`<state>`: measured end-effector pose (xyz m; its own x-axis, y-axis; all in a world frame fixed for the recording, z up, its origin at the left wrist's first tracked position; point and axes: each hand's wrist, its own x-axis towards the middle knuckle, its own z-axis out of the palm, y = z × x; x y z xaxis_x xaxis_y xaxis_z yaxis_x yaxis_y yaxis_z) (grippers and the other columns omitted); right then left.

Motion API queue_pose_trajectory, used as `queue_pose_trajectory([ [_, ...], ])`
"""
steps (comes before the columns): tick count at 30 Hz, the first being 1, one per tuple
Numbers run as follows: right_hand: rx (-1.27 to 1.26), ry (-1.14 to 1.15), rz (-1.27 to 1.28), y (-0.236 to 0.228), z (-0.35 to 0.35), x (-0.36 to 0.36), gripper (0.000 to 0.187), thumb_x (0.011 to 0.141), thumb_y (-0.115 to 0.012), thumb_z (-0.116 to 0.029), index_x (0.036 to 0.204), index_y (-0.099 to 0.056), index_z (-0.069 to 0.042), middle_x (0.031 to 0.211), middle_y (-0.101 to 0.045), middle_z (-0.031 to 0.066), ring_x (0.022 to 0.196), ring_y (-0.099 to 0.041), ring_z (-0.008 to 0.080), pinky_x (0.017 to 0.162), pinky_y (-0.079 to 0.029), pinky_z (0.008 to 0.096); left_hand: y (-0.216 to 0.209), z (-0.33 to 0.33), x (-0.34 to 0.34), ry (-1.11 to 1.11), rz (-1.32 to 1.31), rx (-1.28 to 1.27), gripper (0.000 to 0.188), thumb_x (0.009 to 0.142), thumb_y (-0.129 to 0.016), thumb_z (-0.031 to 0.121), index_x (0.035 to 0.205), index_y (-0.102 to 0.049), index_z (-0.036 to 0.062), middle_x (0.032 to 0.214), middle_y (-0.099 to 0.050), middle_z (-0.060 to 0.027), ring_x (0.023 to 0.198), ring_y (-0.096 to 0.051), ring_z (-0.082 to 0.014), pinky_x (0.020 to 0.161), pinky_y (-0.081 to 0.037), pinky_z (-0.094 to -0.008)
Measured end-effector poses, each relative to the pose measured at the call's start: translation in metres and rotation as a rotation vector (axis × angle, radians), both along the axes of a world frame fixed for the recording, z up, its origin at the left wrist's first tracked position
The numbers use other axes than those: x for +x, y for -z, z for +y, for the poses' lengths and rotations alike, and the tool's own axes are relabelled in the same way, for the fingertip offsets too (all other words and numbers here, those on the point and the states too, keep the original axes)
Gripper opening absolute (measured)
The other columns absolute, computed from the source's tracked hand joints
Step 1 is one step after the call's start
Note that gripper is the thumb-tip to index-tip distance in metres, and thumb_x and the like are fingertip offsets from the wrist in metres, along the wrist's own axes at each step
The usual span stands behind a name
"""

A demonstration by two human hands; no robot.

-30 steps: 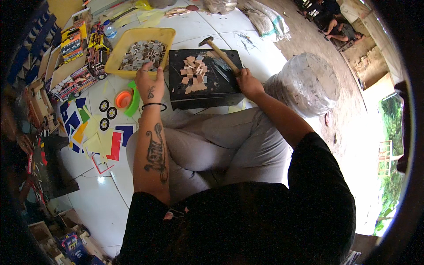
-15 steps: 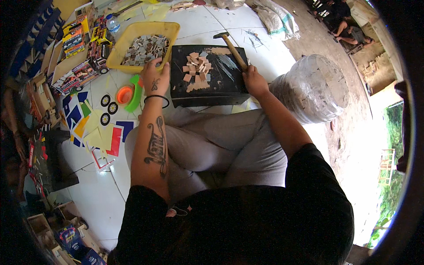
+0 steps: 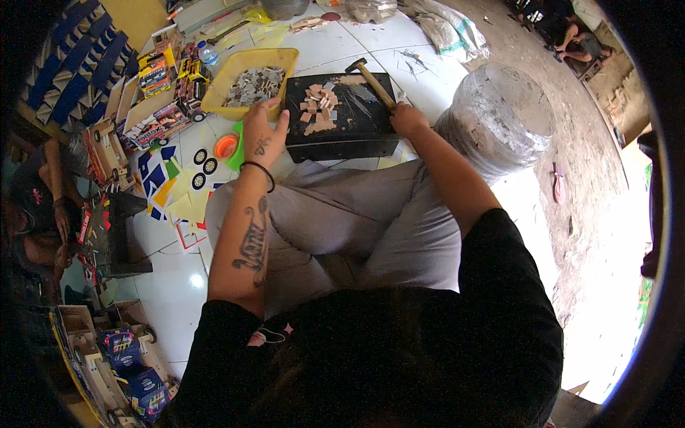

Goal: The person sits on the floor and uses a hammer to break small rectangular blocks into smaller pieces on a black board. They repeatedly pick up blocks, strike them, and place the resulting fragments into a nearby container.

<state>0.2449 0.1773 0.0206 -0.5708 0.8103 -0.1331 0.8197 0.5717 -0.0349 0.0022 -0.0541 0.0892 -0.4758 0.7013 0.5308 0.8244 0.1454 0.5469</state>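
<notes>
My right hand (image 3: 409, 120) is closed round the wooden handle of a hammer (image 3: 377, 83), whose dark head rests towards the far right corner of a black box (image 3: 342, 150). On the box's worn top lies a loose heap of small flat wooden pieces (image 3: 320, 102). Left of the box, my left hand (image 3: 264, 133) has its thumb and fingers apart, at the near edge of a yellow plastic basin (image 3: 218, 102). Many small grey and brown pieces (image 3: 255, 85) fill the basin's bottom. I see nothing held in the left hand, though its fingertips partly hide against the basin.
A large wrapped cylinder (image 3: 499, 118) stands right of the box. Leftward lie an orange roll (image 3: 226, 147), black wheels (image 3: 209, 166), coloured sheets (image 3: 153, 175) and toy trucks (image 3: 165, 123). Another person (image 3: 53, 207) sits at the far left. A white sack (image 3: 449, 32) lies at the back.
The whole view has shifted, showing more of the left side. My left hand's thumb now stands farther from its fingers. The right hand keeps the hammer in much the same place.
</notes>
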Motion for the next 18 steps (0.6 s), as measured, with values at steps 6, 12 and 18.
queue_pose_trajectory([
  [6, 0.006, 0.026, 0.014, -0.015, -0.003, -0.012, 0.045, 0.092, -0.042, -0.043, 0.095, -0.062, -0.003, 0.092, -0.066, 0.0169, 0.088, -0.064, 0.0309, 0.076, -0.051, 0.0421, -0.001, 0.030, -0.019, 0.010, 0.029, -0.231, 0.036, 0.080, -0.067, 0.023, 0.109, -0.060, 0.0047, 0.104, -0.062, -0.0150, 0.099, -0.059, -0.0294, 0.088, -0.045, -0.0389],
  [12, 0.087, 0.135, 0.043, -0.020, -0.014, -0.020, 0.050, 0.091, -0.043, -0.049, 0.087, -0.067, -0.005, 0.085, -0.067, 0.0158, 0.082, -0.066, 0.0309, 0.070, -0.052, 0.0430, 0.035, 0.074, -0.028, 0.020, -0.194, -0.255, 0.033, 0.078, -0.066, 0.028, 0.103, -0.064, 0.0049, 0.102, -0.064, -0.0144, 0.099, -0.058, -0.0302, 0.087, -0.045, -0.0381],
  [18, -0.022, 0.201, -0.031, -0.025, -0.010, -0.036, 0.053, 0.090, -0.042, -0.050, 0.089, -0.068, -0.003, 0.090, -0.067, 0.0189, 0.085, -0.065, 0.0335, 0.075, -0.052, 0.0441, 0.041, 0.064, -0.066, 0.092, -0.321, -0.179, 0.039, 0.083, -0.065, 0.030, 0.113, -0.059, 0.0044, 0.108, -0.062, -0.0146, 0.103, -0.057, -0.0287, 0.090, -0.044, -0.0371],
])
